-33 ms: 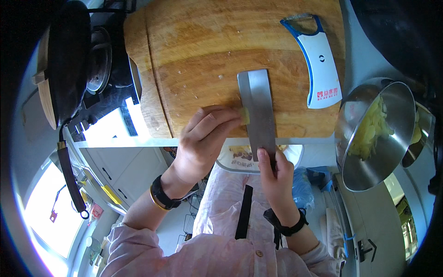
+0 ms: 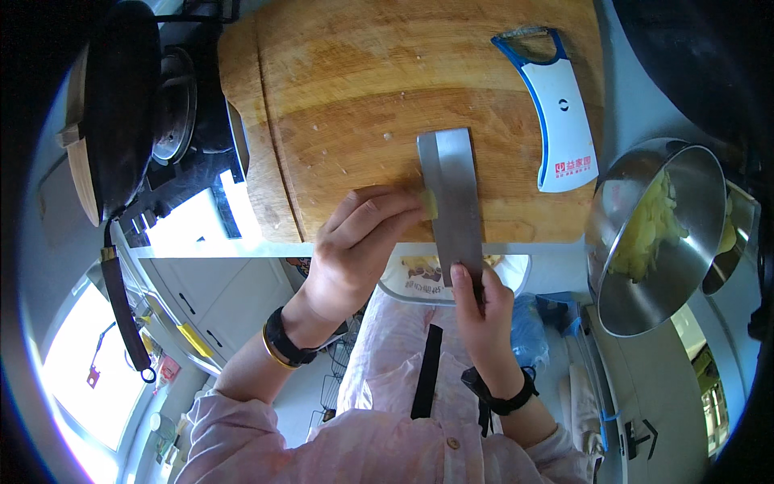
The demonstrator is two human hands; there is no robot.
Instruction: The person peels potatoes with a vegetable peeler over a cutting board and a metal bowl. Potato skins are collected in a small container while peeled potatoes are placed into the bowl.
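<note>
My right hand (image 2: 484, 310) grips the handle of a cleaver (image 2: 457, 194), its wide steel blade lying along the near part of the wooden cutting board (image 2: 355, 48). Against the left side of the blade, my left hand (image 2: 355, 234) pinches a small pale-yellow piece of potato (image 2: 430, 205) between bunched fingertips. Most of that piece is hidden by the fingers and blade. Small pale crumbs dot the board. A white and blue peeler (image 2: 560, 121) lies on the board's right side.
Right of the board, a tilted steel bowl (image 2: 700, 202) holds pale-yellow slices, with another metal bowl (image 2: 738, 262) behind it. Beneath the board's front edge is a white container (image 2: 399, 286) with scraps. A dark pan (image 2: 121, 105) stands at left, its handle (image 2: 125, 315) pointing toward me.
The cleaver has shifted very slightly toward me in my right hand. My left hand keeps its pinch in nearly the same place.
</note>
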